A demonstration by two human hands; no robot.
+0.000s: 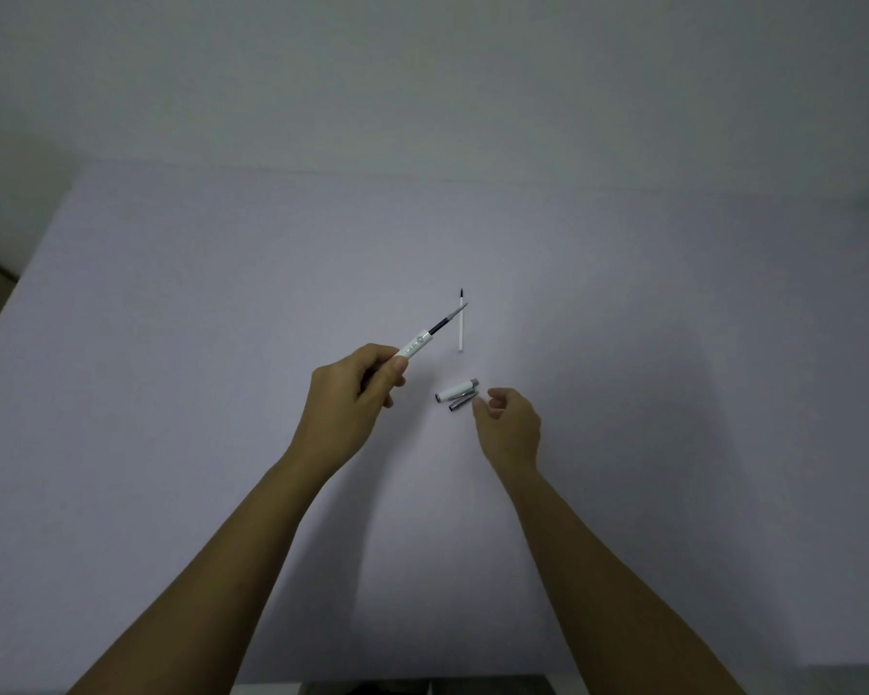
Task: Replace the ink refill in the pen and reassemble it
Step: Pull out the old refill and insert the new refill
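Left hand (352,393) closed around the white barrel (415,346), thumb pressed along its side, barrel lifted off the table (171,343) and angled up and to the right. Dark refill (445,321) sticking out of the barrel's open end, its grey tip reaching just to the left edge of the second refill. Left forearm running down to the lower left corner.

Right hand (510,423) loosely curled, thumb and fingers a little apart, gripping nothing, fingertips (478,404) just beside the grey piece. Right forearm running down to the lower right.

Between the two hands, flat on the table, two short pen parts lying side by side and touching: white cap (456,391) with a grey end toward the right, and just below it a smaller grey piece (460,404), both slanted up to the right. Whether the right fingertips touch the grey piece: cannot tell.

Farther out, beyond the cap, second refill (461,326) lying on the table, thin, white, pointing away from the person, dark tip at the far end. Well apart from the cap and grey piece.

Table pale lilac-grey, filling most of the view. Plain pale wall (422,67) behind its far edge. Dim light throughout.
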